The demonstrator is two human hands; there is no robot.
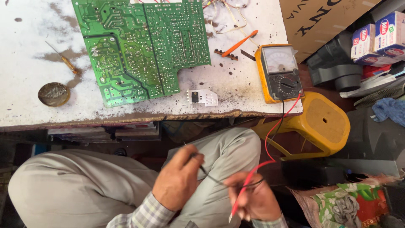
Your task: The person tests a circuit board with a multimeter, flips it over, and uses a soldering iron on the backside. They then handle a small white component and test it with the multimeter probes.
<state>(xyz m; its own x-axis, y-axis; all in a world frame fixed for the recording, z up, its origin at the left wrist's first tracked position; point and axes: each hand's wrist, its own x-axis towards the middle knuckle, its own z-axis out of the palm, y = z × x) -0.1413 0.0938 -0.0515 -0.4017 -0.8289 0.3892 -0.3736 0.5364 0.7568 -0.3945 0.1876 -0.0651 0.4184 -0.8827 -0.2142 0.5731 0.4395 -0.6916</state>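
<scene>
Right hand [253, 198] grip clamped on red probe [242, 194]; left hand [179, 179] pinching black probe [202, 169]; multimeter [280, 72], circuit board [141, 46] on bench above.

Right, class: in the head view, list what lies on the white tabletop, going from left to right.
Round metal dish → small screwdriver → green circuit board → small white bracket part → orange tool → yellow meter.

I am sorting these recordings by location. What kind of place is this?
Probably a small electronics repair workshop: a green circuit board lies solder-side up on a worn white bench, beside a yellow analog multimeter.
</scene>
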